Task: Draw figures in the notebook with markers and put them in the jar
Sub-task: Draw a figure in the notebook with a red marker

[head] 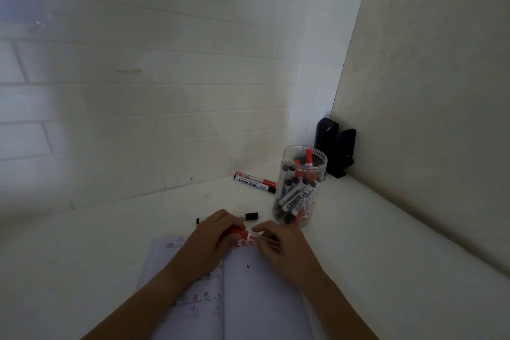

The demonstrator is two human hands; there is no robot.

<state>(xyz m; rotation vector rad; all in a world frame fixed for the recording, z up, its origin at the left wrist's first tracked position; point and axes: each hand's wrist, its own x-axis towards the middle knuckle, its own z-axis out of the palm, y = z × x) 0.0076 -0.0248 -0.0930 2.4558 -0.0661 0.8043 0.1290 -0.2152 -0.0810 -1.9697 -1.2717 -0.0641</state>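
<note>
Both hands hold one red marker (pixel 244 234) over the open paper notebook (pixel 248 284): the left hand (pixel 209 240) grips its cap, the right hand (pixel 278 248) pinches its white body. The round clear jar (pixel 299 188) of markers stands near.

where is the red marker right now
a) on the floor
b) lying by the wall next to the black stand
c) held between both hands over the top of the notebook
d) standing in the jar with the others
c: the left hand and the right hand both grip the red marker above the top edge of the open notebook.
</note>
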